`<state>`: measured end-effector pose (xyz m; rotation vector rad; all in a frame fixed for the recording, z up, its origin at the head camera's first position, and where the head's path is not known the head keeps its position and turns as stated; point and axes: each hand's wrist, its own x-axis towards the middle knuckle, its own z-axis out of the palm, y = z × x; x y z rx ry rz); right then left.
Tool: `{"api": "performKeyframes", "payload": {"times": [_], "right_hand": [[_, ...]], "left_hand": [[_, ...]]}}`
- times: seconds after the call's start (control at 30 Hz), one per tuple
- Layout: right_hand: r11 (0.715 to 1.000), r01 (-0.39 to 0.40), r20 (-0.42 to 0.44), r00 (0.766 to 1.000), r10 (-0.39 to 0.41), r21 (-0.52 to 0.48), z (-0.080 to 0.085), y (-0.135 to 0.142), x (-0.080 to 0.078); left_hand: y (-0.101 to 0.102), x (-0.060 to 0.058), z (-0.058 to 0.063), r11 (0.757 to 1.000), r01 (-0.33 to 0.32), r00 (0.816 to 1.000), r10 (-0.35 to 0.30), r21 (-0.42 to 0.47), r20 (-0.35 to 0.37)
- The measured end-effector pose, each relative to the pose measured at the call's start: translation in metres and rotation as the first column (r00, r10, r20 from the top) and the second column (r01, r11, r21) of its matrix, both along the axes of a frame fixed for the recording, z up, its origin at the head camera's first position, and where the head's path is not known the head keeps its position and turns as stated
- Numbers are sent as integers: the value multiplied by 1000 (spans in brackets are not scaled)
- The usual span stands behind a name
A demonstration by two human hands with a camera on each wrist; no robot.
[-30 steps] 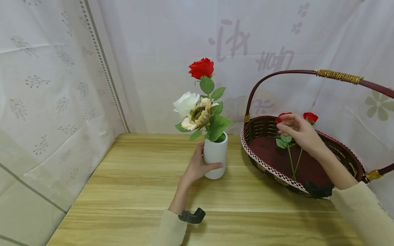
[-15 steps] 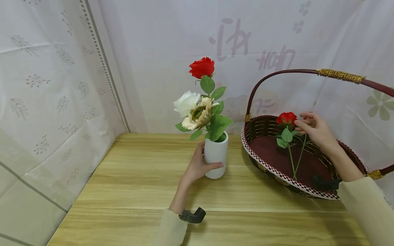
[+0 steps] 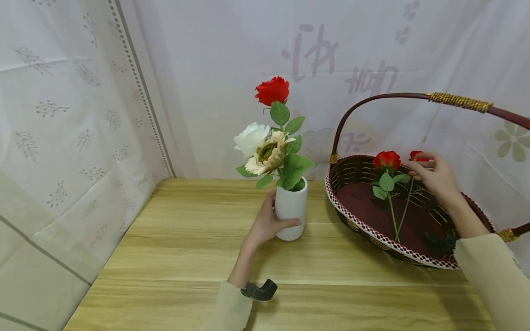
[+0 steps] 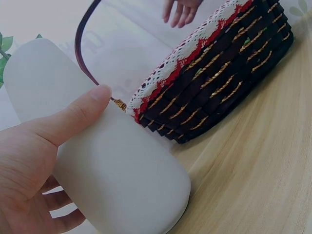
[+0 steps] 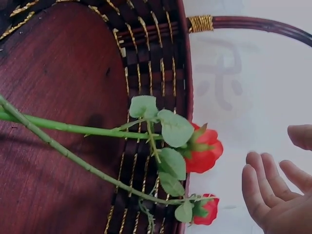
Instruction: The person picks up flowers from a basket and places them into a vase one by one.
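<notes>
My left hand grips a white vase on the table, thumb across its front; the left wrist view shows the vase close up. A red rose, a white rose and a cream flower with a brown-green centre stand in it. Inside the basket, two more roses lean on the far wall with stems crossing: a fuller red rose and a smaller red rose. My right hand hovers by the smaller one, partly covering it. The right wrist view shows its fingers apart from both blooms.
The dark red woven basket has white lace trim and a tall arched handle, which rises left of my right arm. The wooden table meets a printed curtain at the back.
My right hand has moved right, from in front of the fuller rose to the smaller one, uncovering the fuller rose. The left hand and the vase have stayed still.
</notes>
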<state>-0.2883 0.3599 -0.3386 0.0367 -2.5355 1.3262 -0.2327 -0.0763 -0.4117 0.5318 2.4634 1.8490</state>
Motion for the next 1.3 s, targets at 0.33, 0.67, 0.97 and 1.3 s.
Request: {"api": "performKeyframes", "payload": {"times": [0.33, 0.67, 0.97, 1.3], "right_hand": [[996, 79, 62, 995, -81, 37, -8, 12, -4], [995, 87, 147, 985, -95, 55, -23, 26, -8], [992, 87, 197, 975, -104, 96, -38, 38, -10], [986, 102, 265, 955, -134, 132, -46, 36, -13]], "left_hand": [[1, -1, 0, 1000, -4, 1000, 4, -6, 12], [0, 0, -1, 1000, -2, 1000, 2, -4, 12], [0, -11, -20, 1000, -11, 1000, 11, 5, 10], [-1, -25, -43, 1000, -18, 1000, 19, 25, -11]]}}
